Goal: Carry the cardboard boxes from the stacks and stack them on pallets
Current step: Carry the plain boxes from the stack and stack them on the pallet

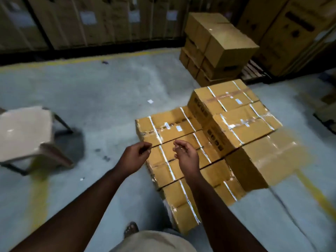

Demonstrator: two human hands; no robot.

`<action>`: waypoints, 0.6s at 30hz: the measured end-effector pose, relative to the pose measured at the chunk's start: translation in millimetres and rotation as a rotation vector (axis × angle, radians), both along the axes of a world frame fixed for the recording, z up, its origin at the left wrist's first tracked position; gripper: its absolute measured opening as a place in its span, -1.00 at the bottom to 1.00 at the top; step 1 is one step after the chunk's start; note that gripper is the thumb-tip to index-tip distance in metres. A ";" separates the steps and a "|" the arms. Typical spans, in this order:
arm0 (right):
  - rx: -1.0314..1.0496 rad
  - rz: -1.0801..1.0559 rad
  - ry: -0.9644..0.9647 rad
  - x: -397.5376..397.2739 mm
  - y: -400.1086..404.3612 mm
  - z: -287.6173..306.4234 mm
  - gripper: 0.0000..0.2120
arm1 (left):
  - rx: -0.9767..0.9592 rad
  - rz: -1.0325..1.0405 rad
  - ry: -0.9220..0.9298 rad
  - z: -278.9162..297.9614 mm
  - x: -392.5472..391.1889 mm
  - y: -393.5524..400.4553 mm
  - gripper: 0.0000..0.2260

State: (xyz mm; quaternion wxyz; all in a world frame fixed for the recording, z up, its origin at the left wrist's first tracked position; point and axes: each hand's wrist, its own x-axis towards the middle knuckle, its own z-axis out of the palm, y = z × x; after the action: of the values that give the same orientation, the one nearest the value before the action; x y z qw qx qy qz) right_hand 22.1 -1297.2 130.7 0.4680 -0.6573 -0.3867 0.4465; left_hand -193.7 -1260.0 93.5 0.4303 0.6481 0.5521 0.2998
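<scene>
Currently both hands are empty and hang over the near stack of strapped cardboard boxes: left hand and right hand have fingers loosely curled, gripping nothing, palms turned inward. My read is a pose between loads, either a box just set or a reach about to start; can't tell which. Boxes sit tight edge to edge in rows, straps aligned, probably for a stable layer; whatever is under them is hidden, so can't confirm a pallet there. Count on this stack: two boxes in the raised layer, about four box tops visible in the lower row near the hands, plus one plain taped box at the right. A second stack of unstrapped boxes stands well apart behind, on a wooden pallet; roughly six visible. One plastic chair on the floor at left.
</scene>
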 end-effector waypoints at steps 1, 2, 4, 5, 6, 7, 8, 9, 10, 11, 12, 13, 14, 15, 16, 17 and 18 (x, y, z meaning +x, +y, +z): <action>-0.009 0.025 0.012 -14.7 9.4 -0.6 -0.82 | -0.005 0.034 -0.007 1.7 -22.2 1.2 -0.78; -0.017 0.041 0.018 -24.5 17.3 -1.6 -0.81 | -0.014 0.062 -0.008 1.9 -38.5 4.3 -0.79; -0.044 0.077 0.015 -52.2 40.3 -6.8 -0.79 | -0.022 0.146 -0.018 5.3 -74.2 16.6 -0.80; -0.044 0.101 0.013 -66.2 52.6 -8.5 -0.78 | -0.023 0.185 -0.026 6.3 -90.1 26.0 -0.80; -0.044 0.121 0.019 -80.0 66.4 -11.4 -0.78 | -0.024 0.219 -0.033 8.0 -105.1 37.0 -0.80; -0.044 0.133 0.023 -91.5 79.0 -13.3 -0.77 | -0.025 0.242 -0.042 9.5 -117.1 48.1 -0.81; -0.040 0.148 0.036 -105.3 95.8 -15.7 -0.76 | -0.026 0.263 -0.048 9.3 -132.0 62.2 -0.81; -0.042 0.160 0.054 -117.2 112.1 -18.6 -0.77 | -0.025 0.274 -0.048 8.7 -145.0 75.5 -0.82; -0.038 0.173 0.071 -129.2 131.1 -21.5 -0.78 | -0.025 0.282 -0.046 7.6 -157.9 91.9 -0.83; -0.041 0.180 0.084 -139.9 151.6 -23.6 -0.80 | -0.026 0.292 -0.047 6.2 -170.5 110.3 -0.83; -0.045 0.181 0.089 -147.0 169.8 -26.0 -0.80 | -0.033 0.300 -0.057 4.2 -180.2 127.9 -0.83; -0.044 0.179 0.092 -153.8 194.9 -29.4 -0.80 | -0.038 0.303 -0.066 2.8 -190.5 153.2 -0.81; -0.043 0.174 0.094 -158.3 219.4 -34.1 -0.80 | -0.040 0.306 -0.065 0.8 -199.3 178.5 -0.78; -0.041 0.166 0.091 -161.7 245.5 -36.6 -0.80 | -0.030 0.305 -0.059 -1.3 -207.3 206.8 -0.76; -0.037 0.154 0.094 -164.9 273.1 -38.9 -0.80 | -0.016 0.307 -0.058 -3.0 -214.2 236.4 -0.75; -0.039 0.143 0.102 -167.9 294.8 -37.5 -0.80 | -0.004 0.310 -0.050 -2.7 -219.6 259.9 -0.76; -0.034 0.132 0.113 -171.5 323.0 -35.6 -0.79 | 0.005 0.312 -0.049 -1.5 -225.2 289.0 -0.78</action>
State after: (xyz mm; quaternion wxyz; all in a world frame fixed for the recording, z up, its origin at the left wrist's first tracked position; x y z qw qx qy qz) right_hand -149.4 -974.2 95.1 0.4476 -0.6120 -0.3944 0.5192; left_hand -418.8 -971.0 91.9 0.3904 0.5481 0.6347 0.3799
